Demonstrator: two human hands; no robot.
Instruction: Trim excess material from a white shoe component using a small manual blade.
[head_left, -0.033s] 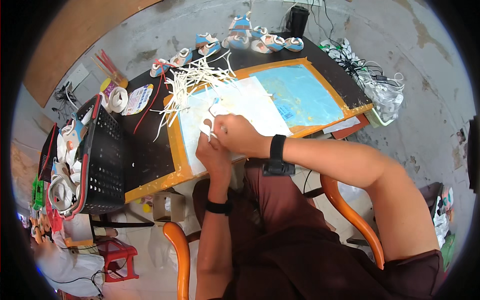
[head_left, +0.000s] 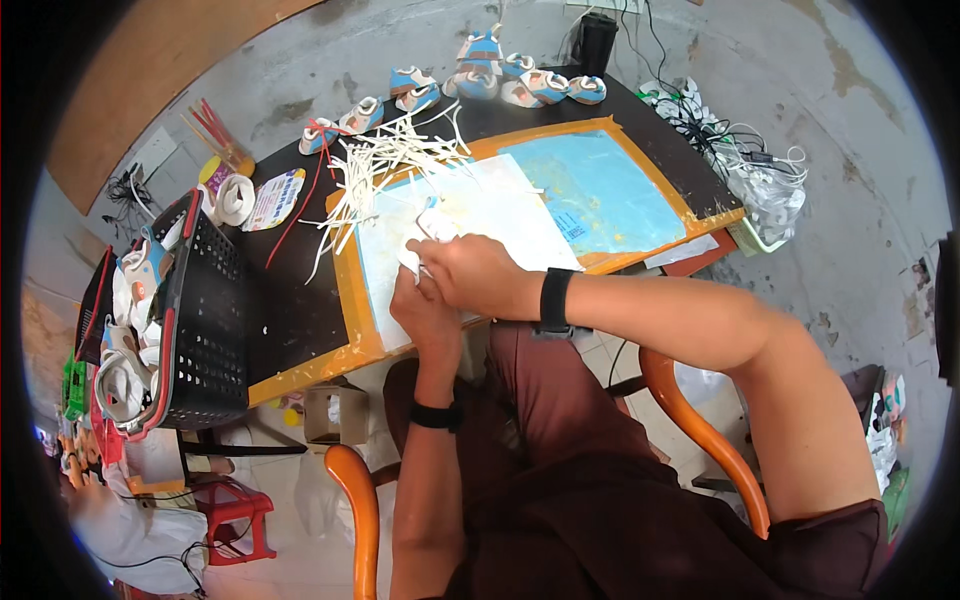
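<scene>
My two hands meet over the front left of a white sheet point(head_left: 510, 210) on the table. My left hand point(head_left: 425, 308) is closed on a small white shoe piece point(head_left: 408, 259), whose pale edge sticks out above the fingers. My right hand point(head_left: 482, 270) presses against the left from the right side, its fingers bent onto the same piece. Most of the piece is hidden by the fingers. Just beyond them, another small white piece with a bit of blue point(head_left: 434, 220) lies on the sheet. A heap of white laces point(head_left: 395, 160) spreads past the sheet's far left corner.
Small blue, white and brown shoes point(head_left: 478, 78) line the table's back edge. A black basket point(head_left: 205, 320) full of shoe pieces stands at left. A blue mat point(head_left: 600, 190) is taped at right. A black cup point(head_left: 597, 42), tangled cables point(head_left: 740, 135) and a red stool point(head_left: 240, 515) surround the table.
My right hand has turned, and its fingers now reach over the held piece, covering the brown part that showed before. My left hand has hardly moved.
</scene>
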